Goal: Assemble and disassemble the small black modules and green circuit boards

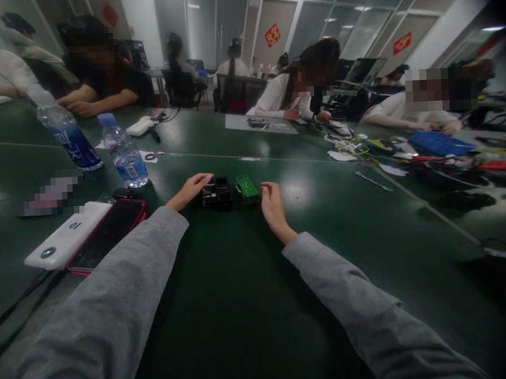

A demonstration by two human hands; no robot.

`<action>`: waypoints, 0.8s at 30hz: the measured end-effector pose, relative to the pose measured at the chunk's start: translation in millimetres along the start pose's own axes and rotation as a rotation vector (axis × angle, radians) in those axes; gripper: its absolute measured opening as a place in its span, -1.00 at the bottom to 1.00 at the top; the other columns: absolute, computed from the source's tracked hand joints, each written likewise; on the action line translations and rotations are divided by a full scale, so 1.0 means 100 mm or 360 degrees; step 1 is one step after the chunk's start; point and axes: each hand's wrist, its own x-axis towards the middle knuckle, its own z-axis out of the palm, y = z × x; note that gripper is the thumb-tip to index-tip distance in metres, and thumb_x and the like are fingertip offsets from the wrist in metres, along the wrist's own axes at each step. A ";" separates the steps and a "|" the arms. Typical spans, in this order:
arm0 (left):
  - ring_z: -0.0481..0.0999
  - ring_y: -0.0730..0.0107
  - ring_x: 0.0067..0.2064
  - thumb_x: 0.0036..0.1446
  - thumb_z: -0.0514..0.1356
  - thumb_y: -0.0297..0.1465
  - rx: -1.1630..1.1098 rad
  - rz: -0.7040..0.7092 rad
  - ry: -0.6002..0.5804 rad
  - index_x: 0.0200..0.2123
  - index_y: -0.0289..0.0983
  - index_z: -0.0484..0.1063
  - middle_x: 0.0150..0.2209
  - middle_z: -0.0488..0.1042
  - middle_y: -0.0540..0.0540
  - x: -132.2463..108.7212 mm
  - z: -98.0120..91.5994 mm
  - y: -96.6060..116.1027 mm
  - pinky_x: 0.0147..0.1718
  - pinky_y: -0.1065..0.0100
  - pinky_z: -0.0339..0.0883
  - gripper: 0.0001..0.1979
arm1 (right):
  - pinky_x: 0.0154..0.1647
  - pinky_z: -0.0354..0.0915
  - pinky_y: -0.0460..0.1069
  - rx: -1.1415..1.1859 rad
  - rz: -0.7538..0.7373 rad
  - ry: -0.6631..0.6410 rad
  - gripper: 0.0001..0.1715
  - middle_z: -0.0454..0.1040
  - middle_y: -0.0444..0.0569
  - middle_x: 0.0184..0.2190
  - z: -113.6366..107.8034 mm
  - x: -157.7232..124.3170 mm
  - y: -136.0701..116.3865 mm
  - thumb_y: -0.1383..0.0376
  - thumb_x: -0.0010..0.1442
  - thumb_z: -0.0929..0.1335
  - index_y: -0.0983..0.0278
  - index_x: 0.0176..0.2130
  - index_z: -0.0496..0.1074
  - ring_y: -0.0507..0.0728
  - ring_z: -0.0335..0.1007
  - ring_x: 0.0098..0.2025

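Two small parts lie side by side on the dark green table (242, 303): a black blocky module (218, 193) and a green circuit board (247, 189). My left hand (191, 190) reaches to the black module and its fingertips rest on the module's left top edge, fingers curled. My right hand (272, 204) lies on the table just right of the green board, fingers loosely bent, close to the board but apart from it. Both arms wear grey sleeves.
Left of my arm lie a phone in a red case (109, 234) and a white power bank (64, 237). Two water bottles (124, 152) stand behind them. A wrench (373, 181) and a tangle of wires and tools (404, 153) lie at right. Several people sit around the table.
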 end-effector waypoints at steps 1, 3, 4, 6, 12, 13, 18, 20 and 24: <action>0.46 0.17 0.07 0.21 0.10 -0.08 0.0014 0.0007 0.0003 0.06 -0.25 0.45 0.06 0.49 -0.17 0.00 0.00 0.00 0.08 0.17 0.29 -0.52 | 0.07 0.26 0.24 -0.0071 -0.0104 -0.0016 -0.57 0.40 0.13 -0.06 -0.01 0.00 -0.04 0.10 0.34 0.13 0.27 0.02 0.33 0.24 0.31 0.01; 0.46 0.17 0.06 0.21 0.10 -0.08 0.0043 0.0025 0.0009 0.05 -0.25 0.45 0.06 0.50 -0.17 0.00 0.01 0.00 0.07 0.17 0.29 -0.52 | 0.11 0.24 0.26 -0.0258 -0.0353 -0.0137 -0.46 0.32 0.17 0.06 -0.03 -0.01 -0.13 0.01 0.33 0.18 0.26 0.15 0.26 0.29 0.25 0.10; 0.46 0.17 0.06 0.21 0.10 -0.07 0.0050 0.0033 0.0014 0.04 -0.26 0.46 0.06 0.50 -0.18 0.00 0.01 0.01 0.07 0.16 0.29 -0.51 | 0.11 0.24 0.27 -0.0362 -0.0456 -0.0229 -0.40 0.27 0.19 0.11 -0.03 -0.01 -0.17 -0.01 0.32 0.21 0.24 0.21 0.22 0.32 0.21 0.14; 0.46 0.17 0.05 0.19 0.11 -0.05 0.0044 0.0040 0.0023 0.04 -0.27 0.46 0.05 0.50 -0.19 0.00 0.02 0.02 0.08 0.16 0.29 -0.50 | 0.07 0.28 0.29 -0.0531 -0.0551 -0.0415 -0.32 0.20 0.21 0.17 -0.03 -0.04 -0.23 -0.03 0.31 0.22 0.20 0.29 0.14 0.37 0.20 0.16; 0.46 0.18 0.05 0.18 0.12 -0.05 0.0004 0.0023 0.0015 0.04 -0.28 0.46 0.06 0.49 -0.20 0.00 0.02 0.02 0.09 0.16 0.28 -0.49 | -0.10 0.40 0.18 -0.0609 -0.0468 -0.0552 -0.47 0.33 0.14 0.02 -0.05 -0.09 -0.28 0.15 0.32 0.24 0.18 0.24 0.23 0.25 0.39 -0.07; 0.46 0.18 0.05 0.18 0.12 -0.05 0.0005 0.0020 0.0012 0.04 -0.28 0.46 0.06 0.49 -0.19 0.00 0.02 0.01 0.09 0.16 0.27 -0.49 | -0.11 0.40 0.16 -0.0577 -0.0466 -0.0546 -0.49 0.33 0.12 0.01 -0.07 -0.10 -0.29 0.20 0.30 0.26 0.18 0.22 0.26 0.23 0.39 -0.09; 0.44 0.16 0.08 0.18 0.13 -0.04 0.0009 0.0029 -0.0002 0.05 -0.29 0.45 0.07 0.48 -0.20 -0.02 0.00 0.04 0.12 0.14 0.24 -0.47 | -0.09 0.40 0.14 -0.0333 -0.0403 -0.0586 -0.56 0.35 0.08 0.02 -0.30 -0.25 -0.39 0.26 0.27 0.27 0.17 0.14 0.33 0.21 0.40 -0.06; 0.44 0.16 0.08 0.19 0.12 -0.05 0.0008 0.0025 -0.0009 0.04 -0.29 0.45 0.07 0.48 -0.21 -0.04 0.01 0.08 0.12 0.13 0.24 -0.49 | -0.06 0.40 0.19 -0.0260 -0.0371 -0.0643 -0.58 0.36 0.06 0.03 -0.50 -0.40 -0.42 0.21 0.27 0.27 0.15 0.12 0.34 0.24 0.39 -0.02; 0.45 0.16 0.07 0.21 0.11 -0.09 0.0014 0.0016 -0.0013 0.04 -0.28 0.45 0.05 0.49 -0.20 -0.05 0.01 0.10 0.11 0.11 0.25 -0.52 | 0.05 0.35 0.27 -0.0175 -0.0338 -0.0815 -0.56 0.36 0.01 0.09 -1.11 -0.84 -0.33 0.12 0.28 0.28 0.03 0.14 0.31 0.27 0.36 0.07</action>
